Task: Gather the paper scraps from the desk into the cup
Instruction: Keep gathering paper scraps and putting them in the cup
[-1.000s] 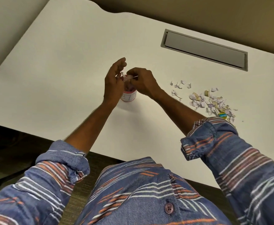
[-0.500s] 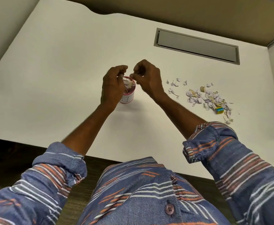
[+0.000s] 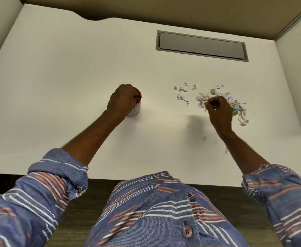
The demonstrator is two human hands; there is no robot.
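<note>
A small white cup with a red rim stands near the middle of the white desk. My left hand is curled over its mouth, fingers pressed down inside, hiding most of the cup. To the right lies a heap of torn paper scraps, white, lilac and yellowish, with a blue-yellow bit at its right side. My right hand rests on the heap with fingers pinched together on scraps. A few stray scraps lie left of the heap, and tiny ones nearer to me.
A grey recessed cable hatch is set into the desk at the back right. A partition wall closes the right side, and a brown panel runs along the back. The desk's front edge is close to my body.
My right hand has left the cup and moved right onto the scrap heap. My left hand has dropped onto the cup's mouth. The camera has shifted, showing more of the desk.
</note>
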